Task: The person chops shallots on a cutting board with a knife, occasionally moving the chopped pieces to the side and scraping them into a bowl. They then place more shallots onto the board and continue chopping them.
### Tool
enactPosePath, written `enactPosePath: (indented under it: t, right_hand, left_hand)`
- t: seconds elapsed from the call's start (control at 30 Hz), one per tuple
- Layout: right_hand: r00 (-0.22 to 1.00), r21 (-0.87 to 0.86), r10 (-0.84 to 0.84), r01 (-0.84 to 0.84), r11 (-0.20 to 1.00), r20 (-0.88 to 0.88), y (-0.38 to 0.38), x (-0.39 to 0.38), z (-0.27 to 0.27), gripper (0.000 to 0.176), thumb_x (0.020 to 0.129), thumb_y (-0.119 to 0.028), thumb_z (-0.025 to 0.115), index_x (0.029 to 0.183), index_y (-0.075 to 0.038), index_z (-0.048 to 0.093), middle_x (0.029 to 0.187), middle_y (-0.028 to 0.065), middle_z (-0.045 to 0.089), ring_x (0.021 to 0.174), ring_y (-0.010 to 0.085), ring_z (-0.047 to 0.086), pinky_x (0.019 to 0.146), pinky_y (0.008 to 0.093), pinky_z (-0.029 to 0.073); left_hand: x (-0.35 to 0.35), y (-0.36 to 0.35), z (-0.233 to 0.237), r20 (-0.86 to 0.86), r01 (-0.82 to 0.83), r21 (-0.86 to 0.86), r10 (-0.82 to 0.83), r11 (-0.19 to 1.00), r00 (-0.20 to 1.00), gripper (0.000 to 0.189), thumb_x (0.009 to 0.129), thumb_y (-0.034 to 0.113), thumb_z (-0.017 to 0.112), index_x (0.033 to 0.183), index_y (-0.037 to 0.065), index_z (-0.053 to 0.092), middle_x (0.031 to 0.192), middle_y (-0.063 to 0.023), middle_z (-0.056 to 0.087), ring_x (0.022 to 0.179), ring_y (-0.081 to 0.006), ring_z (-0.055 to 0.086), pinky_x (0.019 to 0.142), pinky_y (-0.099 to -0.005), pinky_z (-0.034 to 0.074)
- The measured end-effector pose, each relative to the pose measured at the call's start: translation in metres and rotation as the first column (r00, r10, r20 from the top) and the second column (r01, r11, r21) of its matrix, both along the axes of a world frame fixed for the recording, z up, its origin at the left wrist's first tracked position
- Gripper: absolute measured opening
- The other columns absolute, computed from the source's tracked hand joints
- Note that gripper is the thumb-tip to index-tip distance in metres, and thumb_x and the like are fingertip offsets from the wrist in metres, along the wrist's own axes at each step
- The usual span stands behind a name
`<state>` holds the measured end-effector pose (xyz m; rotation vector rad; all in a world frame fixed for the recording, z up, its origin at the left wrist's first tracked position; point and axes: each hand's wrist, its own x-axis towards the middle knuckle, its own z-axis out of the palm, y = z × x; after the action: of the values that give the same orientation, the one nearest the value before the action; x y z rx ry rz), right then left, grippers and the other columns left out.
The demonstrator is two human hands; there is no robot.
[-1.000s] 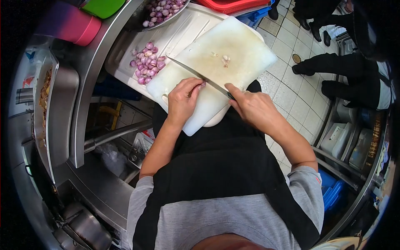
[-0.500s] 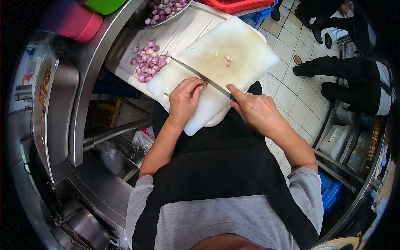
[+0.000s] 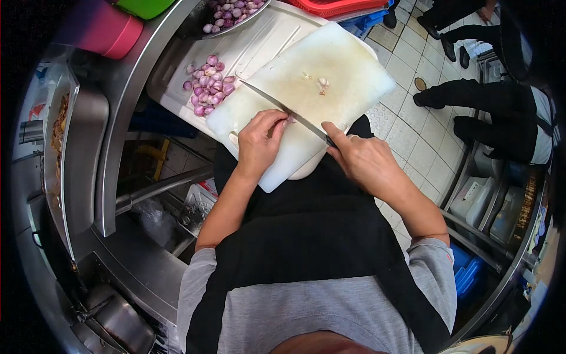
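Note:
My right hand (image 3: 362, 156) is closed round the handle of a long knife (image 3: 265, 95), its index finger stretched along the top. The blade slants up and left over a white cutting board (image 3: 348, 53). Against the blade, the fingertips of my left hand (image 3: 260, 138) pinch a small shallot (image 3: 289, 120), mostly hidden by the fingers. Small pale trimmings (image 3: 322, 84) lie on the far part of the board. To the left, a pile of purple shallots (image 3: 206, 87) rests on a white tray (image 3: 259, 50) beneath the board.
A metal bowl of more shallots (image 3: 232, 13) stands at the back, near a red basket (image 3: 336, 7). A pink container (image 3: 112, 32) sits on the steel counter (image 3: 127, 76) at left. On the tiled floor (image 3: 413, 124) to the right, other people's dark-trousered legs (image 3: 457, 94) show.
Both hands, the knife and the shallot stay in nearly the same place. The view has shifted very slightly.

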<state>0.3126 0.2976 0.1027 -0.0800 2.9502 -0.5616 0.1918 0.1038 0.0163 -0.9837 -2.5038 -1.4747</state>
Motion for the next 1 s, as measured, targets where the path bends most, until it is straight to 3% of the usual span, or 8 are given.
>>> enactPosePath:
  t: [0.07, 0.27, 0.47, 0.67, 1.0]
  right_hand:
    - [0.995, -0.019, 0.017, -0.019, 1.000, -0.100, -0.002, 0.000, -0.010, 0.036, 0.097, -0.023, 0.057, 0.124, -0.001, 0.050, 0.066, 0.0168, 0.066, 0.059, 0.0341, 0.066, 0.050, 0.0445, 0.051]
    - [0.982, -0.061, 0.041, -0.053, 0.997, -0.186, -0.004, -0.024, -0.037, 0.036, 0.097, -0.024, 0.057, 0.125, -0.002, 0.049, 0.064, 0.0159, 0.065, 0.059, 0.0344, 0.066, 0.050, 0.0450, 0.051]
    - [0.999, 0.004, 0.021, -0.021, 1.000, -0.048, 0.001, 0.005, 0.002, 0.040, 0.097, -0.023, 0.056, 0.130, -0.002, 0.048, 0.063, 0.0158, 0.064, 0.058, 0.0343, 0.066, 0.050, 0.0450, 0.050]
    - [0.989, -0.059, 0.014, -0.023, 0.998, -0.150, -0.009, -0.019, -0.042, 0.040, 0.097, -0.024, 0.056, 0.130, -0.002, 0.048, 0.066, 0.0159, 0.066, 0.058, 0.0347, 0.066, 0.050, 0.0448, 0.050]
    - [0.997, -0.008, 0.021, -0.021, 1.000, -0.068, -0.001, 0.005, 0.001, 0.042, 0.097, -0.023, 0.057, 0.131, -0.001, 0.047, 0.067, 0.0170, 0.065, 0.059, 0.0352, 0.066, 0.050, 0.0450, 0.051]
  left_hand:
    - [-0.001, 0.001, 0.001, -0.024, 0.004, -0.011, -0.005, 1.000, 1.000, 0.013, 0.085, 0.001, 0.069, 0.097, 0.003, 0.070, 0.097, -0.0117, 0.070, 0.080, -0.0249, 0.070, 0.069, -0.0321, 0.057]
    - [0.001, 0.000, 0.001, -0.009, -0.004, 0.019, 0.004, 1.000, 1.000, 0.013, 0.084, 0.000, 0.070, 0.097, 0.003, 0.070, 0.096, -0.0115, 0.070, 0.080, -0.0248, 0.070, 0.069, -0.0323, 0.057]
    - [0.002, 0.001, 0.000, 0.021, -0.027, 0.023, 0.027, 0.999, 0.999, 0.013, 0.084, 0.001, 0.070, 0.096, 0.004, 0.070, 0.097, -0.0110, 0.070, 0.080, -0.0241, 0.070, 0.069, -0.0319, 0.058]
    - [0.001, 0.002, 0.001, -0.015, -0.023, 0.032, 0.023, 0.999, 1.000, 0.012, 0.084, 0.000, 0.070, 0.095, 0.003, 0.070, 0.096, -0.0107, 0.070, 0.079, -0.0228, 0.070, 0.069, -0.0306, 0.057]
    - [0.002, 0.002, -0.001, 0.016, -0.027, 0.044, 0.026, 0.999, 1.000, 0.012, 0.084, 0.000, 0.070, 0.096, 0.002, 0.070, 0.095, -0.0106, 0.070, 0.079, -0.0218, 0.071, 0.070, -0.0301, 0.058]
